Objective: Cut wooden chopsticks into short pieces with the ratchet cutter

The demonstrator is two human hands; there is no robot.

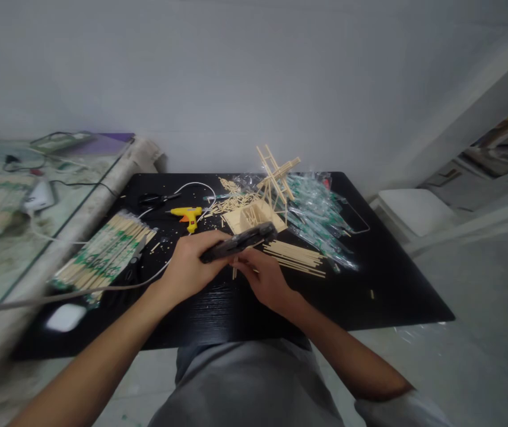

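My left hand (191,255) is closed around a long black object (238,242), whose kind I cannot make out. Just to its right, beneath the far end of that object, my right hand (267,279) has its fingers pinched together on a short, thin wooden stick (235,270). Behind the hands stands a windmill-like model (274,181) built of wooden sticks, on a pale wooden board (234,219). The black object covers part of the board. Loose wooden sticks (296,256) lie in a row right of my right hand.
On the black table (347,296) are a yellow glue gun (187,216), scissors (137,255) and black-handled scissors (156,198). Wrapped chopsticks (102,252) lie left, green-and-clear wrappers (316,207) right. A pale cable (116,287) crosses the left side near a white case (66,317). A white stool (414,210) stands right.
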